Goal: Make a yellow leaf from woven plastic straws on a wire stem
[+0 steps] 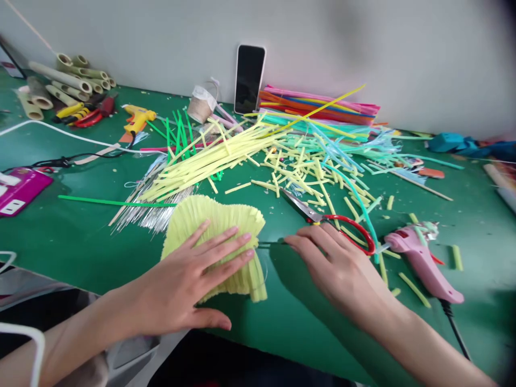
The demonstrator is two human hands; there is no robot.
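Green table (80,236): left hand (189,279) flat on pleated, pale-yellow fan (217,215).

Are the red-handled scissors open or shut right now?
Open, slightly. The red-handled scissors lie flat on the green table, blades parted at the tips, beside the right hand, which does not grip them.

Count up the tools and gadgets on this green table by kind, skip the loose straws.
Glue guns: 2, a pink glue gun by the right hand and a yellow glue gun at the back
Red-handled scissors: 1
Phone leaning on the wall: 1
Twine spool: 1
Total: 5
The left hand lies flat on a pale yellow pleated piece.
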